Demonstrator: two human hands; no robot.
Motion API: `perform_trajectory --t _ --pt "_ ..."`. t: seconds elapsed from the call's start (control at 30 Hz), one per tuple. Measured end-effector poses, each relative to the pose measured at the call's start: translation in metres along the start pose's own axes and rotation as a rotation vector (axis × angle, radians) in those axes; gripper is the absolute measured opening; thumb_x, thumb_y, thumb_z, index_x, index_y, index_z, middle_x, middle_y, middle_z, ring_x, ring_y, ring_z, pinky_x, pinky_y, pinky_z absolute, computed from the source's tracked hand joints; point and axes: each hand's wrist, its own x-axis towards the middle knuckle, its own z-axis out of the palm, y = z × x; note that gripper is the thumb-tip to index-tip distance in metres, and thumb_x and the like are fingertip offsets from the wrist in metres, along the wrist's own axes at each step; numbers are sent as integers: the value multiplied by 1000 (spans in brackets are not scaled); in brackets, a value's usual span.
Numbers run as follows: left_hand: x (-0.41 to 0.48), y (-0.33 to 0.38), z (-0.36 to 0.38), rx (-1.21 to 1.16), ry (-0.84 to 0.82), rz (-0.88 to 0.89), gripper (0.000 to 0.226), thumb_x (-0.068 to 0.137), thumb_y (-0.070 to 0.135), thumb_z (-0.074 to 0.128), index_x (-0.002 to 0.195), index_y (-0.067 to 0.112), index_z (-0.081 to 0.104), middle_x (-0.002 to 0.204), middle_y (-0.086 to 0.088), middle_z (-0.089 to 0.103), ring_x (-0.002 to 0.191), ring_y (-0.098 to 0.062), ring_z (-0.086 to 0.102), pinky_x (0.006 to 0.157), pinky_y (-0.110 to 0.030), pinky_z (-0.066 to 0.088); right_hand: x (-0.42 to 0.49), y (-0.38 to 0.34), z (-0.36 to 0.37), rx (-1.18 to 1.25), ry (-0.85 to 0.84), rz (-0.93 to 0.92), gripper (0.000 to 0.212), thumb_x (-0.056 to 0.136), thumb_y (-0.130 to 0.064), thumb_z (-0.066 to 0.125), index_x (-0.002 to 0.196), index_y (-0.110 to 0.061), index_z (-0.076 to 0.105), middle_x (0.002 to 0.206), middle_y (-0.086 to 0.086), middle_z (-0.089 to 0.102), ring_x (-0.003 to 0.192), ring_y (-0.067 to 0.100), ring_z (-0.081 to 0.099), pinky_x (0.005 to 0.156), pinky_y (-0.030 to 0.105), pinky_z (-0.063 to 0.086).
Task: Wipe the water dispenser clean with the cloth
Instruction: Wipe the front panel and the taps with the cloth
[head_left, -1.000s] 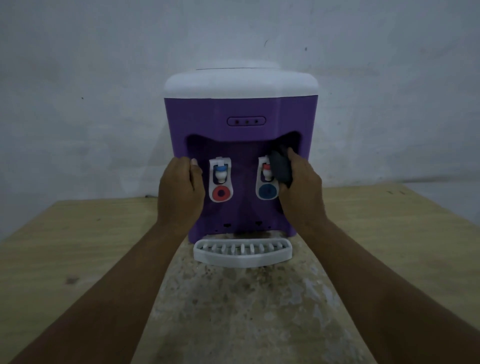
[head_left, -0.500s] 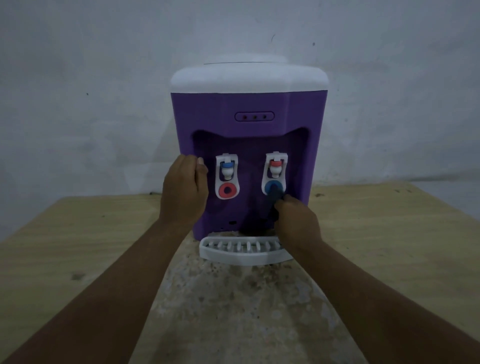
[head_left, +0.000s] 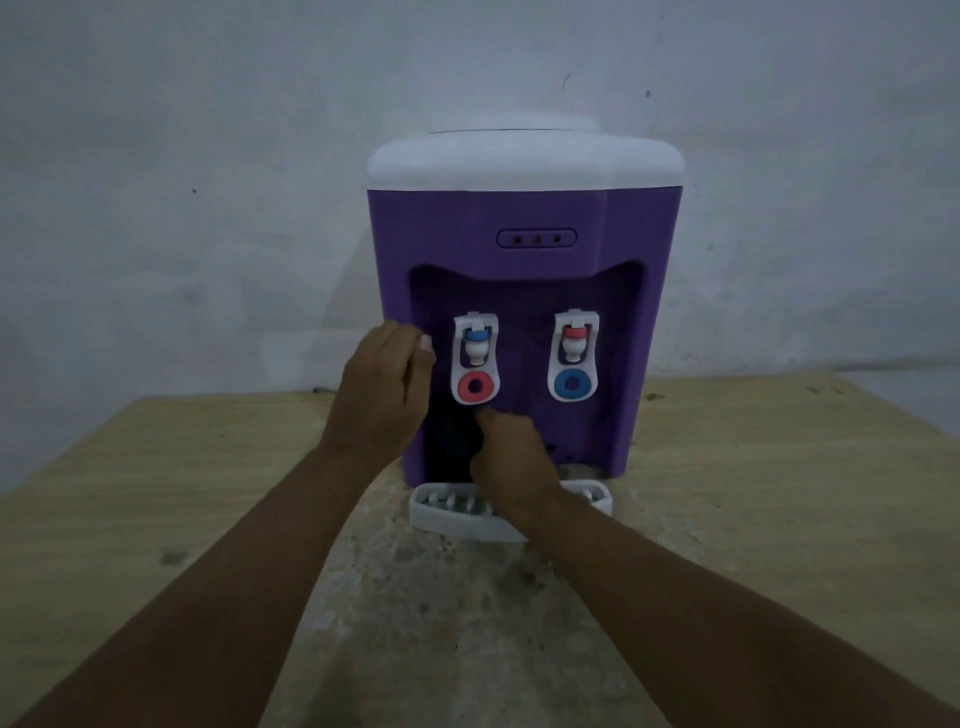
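Left hand (head_left: 382, 400) grips water dispenser (head_left: 524, 218), right hand (head_left: 511, 457) holds cloth (head_left: 451, 439) against it.

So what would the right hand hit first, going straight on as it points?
The right hand would likely press the cloth it grips into the dispenser, on the recessed wall under the red-ringed tap; depth is unclear.

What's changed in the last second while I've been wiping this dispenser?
The right hand, gripping the dark cloth, swept down from beside the blue-ringed tap, then across to below the red-ringed tap. The left hand kept gripping the water dispenser by its side; the dispenser stayed put.
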Motion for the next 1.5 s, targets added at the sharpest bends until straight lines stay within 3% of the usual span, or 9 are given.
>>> perform_trajectory --t 0.17,0.33,0.53,0.73,1.0,1.23,1.4,1.5 --pt "3 -4 -5 -27 -42 22 30 100 16 38 80 3 55 75 -8 53 69 -19 46 62 -26 33 8 -14 14 83 -89 -120 16 80 1 52 85 -13 58 88 12 66 82 30 62 70 38 53" --pt "1 -5 -1 -18 -35 12 30 100 18 37 81 3 55 76 -8 53 71 -20 47 64 -27 36 6 -1 11 -92 -229 -239 31 85 -2 56 113 -6 68 116 13 60 102 28 57 87 37 49" --pt "-4 -4 4 72 -36 38 21 99 11 42 85 5 55 80 -6 51 76 -15 40 70 -20 29 4 -4 17 -206 -340 -212 21 91 -12 54 107 -5 66 118 13 57 102 26 55 90 35 47" --pt "-3 -3 0 56 -76 31 25 101 17 38 88 6 57 82 -3 51 77 -16 42 70 -20 30 -5 20 -13 -209 -18 -23 28 86 -1 51 106 -9 69 108 9 60 96 26 61 86 35 51" --pt "-3 -1 0 42 -70 7 34 100 23 33 86 4 57 82 -7 54 78 -21 46 69 -24 34 -5 1 -37 124 413 -37 37 78 13 50 108 -3 65 101 10 65 88 22 62 76 31 54" --pt "-3 -3 0 32 -69 -5 33 102 23 34 85 5 57 81 -6 54 77 -20 47 69 -24 34 17 -12 -60 112 508 -88 33 75 16 46 96 0 65 90 10 64 78 20 57 63 28 47" --pt "0 -2 1 -3 -52 -29 33 103 23 34 82 8 54 78 -3 52 74 -19 47 67 -26 34 34 -24 -77 261 697 -178 30 69 16 48 88 -3 62 83 5 58 72 13 49 59 22 41" --pt "0 -1 0 -6 -36 -28 31 102 20 35 80 8 53 75 -2 50 71 -19 46 65 -25 31 30 -16 -71 223 611 -240 38 67 19 48 96 -1 62 92 2 55 78 5 43 62 12 35"
